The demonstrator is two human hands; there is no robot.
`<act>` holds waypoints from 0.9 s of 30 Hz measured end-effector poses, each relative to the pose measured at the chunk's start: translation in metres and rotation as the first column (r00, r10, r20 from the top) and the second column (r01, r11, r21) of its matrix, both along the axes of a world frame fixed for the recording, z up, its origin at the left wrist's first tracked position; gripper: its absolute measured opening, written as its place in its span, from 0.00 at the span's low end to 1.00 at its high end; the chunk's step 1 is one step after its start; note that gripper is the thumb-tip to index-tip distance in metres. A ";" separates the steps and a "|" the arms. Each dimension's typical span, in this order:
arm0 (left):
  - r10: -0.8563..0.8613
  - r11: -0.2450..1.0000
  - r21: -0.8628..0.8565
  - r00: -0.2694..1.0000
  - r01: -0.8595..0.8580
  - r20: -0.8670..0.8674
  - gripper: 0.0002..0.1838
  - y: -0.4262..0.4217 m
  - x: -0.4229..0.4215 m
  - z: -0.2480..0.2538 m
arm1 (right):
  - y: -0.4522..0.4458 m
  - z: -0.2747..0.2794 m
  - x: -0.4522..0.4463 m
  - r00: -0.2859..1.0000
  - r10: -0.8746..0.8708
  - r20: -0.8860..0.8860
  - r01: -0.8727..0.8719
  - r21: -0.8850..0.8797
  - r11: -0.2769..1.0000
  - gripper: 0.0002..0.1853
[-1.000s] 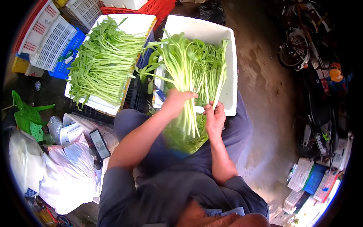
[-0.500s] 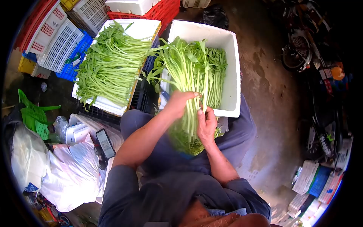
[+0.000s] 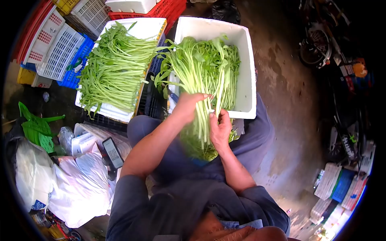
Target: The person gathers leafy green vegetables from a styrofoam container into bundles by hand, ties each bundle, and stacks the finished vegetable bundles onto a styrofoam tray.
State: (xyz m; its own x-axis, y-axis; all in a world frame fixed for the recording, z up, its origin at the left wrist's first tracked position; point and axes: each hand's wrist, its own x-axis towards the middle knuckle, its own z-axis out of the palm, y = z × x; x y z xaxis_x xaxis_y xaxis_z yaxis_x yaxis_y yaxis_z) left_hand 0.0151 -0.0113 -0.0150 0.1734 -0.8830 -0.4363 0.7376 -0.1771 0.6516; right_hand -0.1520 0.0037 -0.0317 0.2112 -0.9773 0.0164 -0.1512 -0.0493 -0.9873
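My left hand [image 3: 187,107] is wrapped round a bunch of long green-stemmed vegetables [image 3: 192,76], leaves pointing away from me and stem ends hanging over my lap. Close on its right, my right hand [image 3: 220,125] pinches the lower ends of a few pale stems [image 3: 220,94] that lie along the bunch. Behind both hands is a white foam box [image 3: 246,84] with more greens [image 3: 232,70] inside. To the left, a second foam box [image 3: 109,111] bears a wide layer of the same greens [image 3: 120,72]. Loose greens also show below the bunch, partly blurred.
Plastic crates [image 3: 60,50] stack at the upper left, and a red crate [image 3: 171,14] stands behind the boxes. At the left lie a phone [image 3: 113,152], white plastic bags [image 3: 82,184] and a green plastic object [image 3: 35,124]. Motorbikes [image 3: 315,46] stand at the right.
My right hand has moved left, bringing its stems from the box's right side against the bunch. My left hand has kept its hold.
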 end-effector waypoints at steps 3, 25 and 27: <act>0.016 0.998 0.064 0.996 -0.022 0.090 0.15 0.002 0.002 0.009 | -0.005 0.002 0.000 0.991 -0.059 0.120 0.051 0.067 0.996 0.10; 0.078 0.996 -0.051 0.981 -0.070 0.180 0.17 0.001 -0.003 -0.018 | -0.005 0.012 0.001 0.908 0.008 -0.418 -0.113 -0.227 0.967 0.14; 0.081 0.995 -0.062 0.985 -0.073 0.151 0.17 0.002 -0.003 -0.014 | -0.006 0.018 0.001 0.883 0.018 -0.469 -0.157 -0.260 0.953 0.15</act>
